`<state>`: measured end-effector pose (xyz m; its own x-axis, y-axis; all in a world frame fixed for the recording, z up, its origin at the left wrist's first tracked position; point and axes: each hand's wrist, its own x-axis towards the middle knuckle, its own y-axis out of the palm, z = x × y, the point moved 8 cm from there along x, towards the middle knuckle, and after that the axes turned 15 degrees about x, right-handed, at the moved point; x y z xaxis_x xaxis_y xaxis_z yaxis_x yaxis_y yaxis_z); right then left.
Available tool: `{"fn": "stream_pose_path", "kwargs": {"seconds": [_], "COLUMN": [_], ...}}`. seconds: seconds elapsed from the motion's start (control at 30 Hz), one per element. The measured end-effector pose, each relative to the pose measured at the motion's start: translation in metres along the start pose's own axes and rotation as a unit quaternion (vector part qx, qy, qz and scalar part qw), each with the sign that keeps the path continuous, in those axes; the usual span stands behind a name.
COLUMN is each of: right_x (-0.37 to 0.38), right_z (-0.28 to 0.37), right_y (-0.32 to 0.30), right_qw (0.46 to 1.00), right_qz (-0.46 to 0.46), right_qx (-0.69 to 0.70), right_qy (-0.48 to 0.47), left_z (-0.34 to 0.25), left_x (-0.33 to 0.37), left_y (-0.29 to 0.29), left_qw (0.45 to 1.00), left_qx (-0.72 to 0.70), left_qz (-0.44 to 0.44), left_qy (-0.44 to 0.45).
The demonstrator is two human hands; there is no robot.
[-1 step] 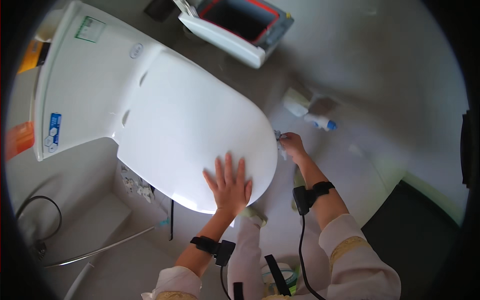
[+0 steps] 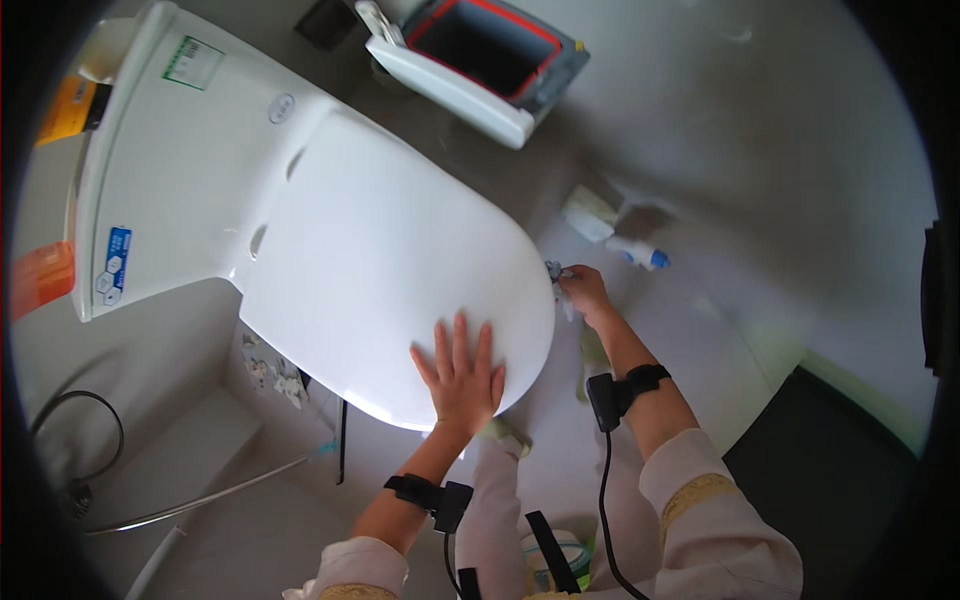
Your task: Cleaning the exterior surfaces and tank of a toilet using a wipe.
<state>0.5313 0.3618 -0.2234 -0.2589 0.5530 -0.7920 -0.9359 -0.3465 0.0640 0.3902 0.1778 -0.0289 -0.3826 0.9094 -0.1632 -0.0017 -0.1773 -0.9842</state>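
A white toilet lid point(image 2: 385, 250) lies lowered on the toilet. Flat on its near front part rests my left hand point(image 2: 463, 385), palm down and fingers spread. My right hand point(image 2: 588, 292) is closed at the lid's rounded front edge. It pinches a crumpled grey-blue cloth point(image 2: 557, 272), which pokes out between the fingers and the rim. Part of the cloth is hidden by the hand. Behind the lid rises the white toilet tank point(image 2: 180, 170) with several stickers on it.
An open bin point(image 2: 490, 50) with a red inner rim stands beyond the toilet. A white box-like item point(image 2: 590, 213) and a white bottle with a blue cap point(image 2: 640, 252) are on the floor at right. A dark panel point(image 2: 820, 470) fills the lower right. A shower hose point(image 2: 200, 497) hangs at left.
The whole view has shifted slightly, so the toilet and bin appear a little lower and further right. Both hands keep their places on the lid and at its edge.
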Motion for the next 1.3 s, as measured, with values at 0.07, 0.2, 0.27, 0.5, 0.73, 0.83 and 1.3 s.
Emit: {"fn": "stream_pose_path", "kwargs": {"seconds": [0.07, 0.2, 0.27, 0.5, 0.73, 0.83, 1.3], "right_x": [-0.018, 0.010, 0.002, -0.005, -0.001, -0.011, 0.064], "right_z": [0.060, 0.124, 0.132, 0.156, 0.181, 0.183, 0.235], "right_y": [0.030, 0.036, 0.054, 0.079, 0.178, 0.210, 0.372], "right_qw": [0.991, 0.966, 0.963, 0.990, 0.971, 0.979, 0.908], "right_qz": [-0.004, 0.020, 0.046, 0.087, 0.151, 0.192, 0.288], "right_qx": [-0.119, -0.153, -0.201, -0.108, 0.159, 0.063, -0.199], "right_qy": [-0.058, -0.209, -0.172, 0.031, 0.091, -0.015, -0.232], "left_z": [0.008, 0.001, 0.010, 0.070, 0.219, 0.261, 0.262], "left_x": [-0.003, 0.009, 0.004, 0.030, 0.101, 0.131, 0.148], "left_y": [-0.003, -0.009, -0.014, -0.027, -0.030, -0.027, -0.009], "left_qw": [1.000, 0.997, 0.997, 0.981, 0.929, 0.911, 0.918], "left_qx": [-0.019, -0.065, -0.076, -0.141, -0.081, -0.070, 0.086], "left_qz": [0.019, 0.038, 0.011, 0.037, -0.074, -0.097, -0.078], "left_qy": [-0.012, -0.028, -0.027, -0.125, -0.354, -0.394, -0.379]}}
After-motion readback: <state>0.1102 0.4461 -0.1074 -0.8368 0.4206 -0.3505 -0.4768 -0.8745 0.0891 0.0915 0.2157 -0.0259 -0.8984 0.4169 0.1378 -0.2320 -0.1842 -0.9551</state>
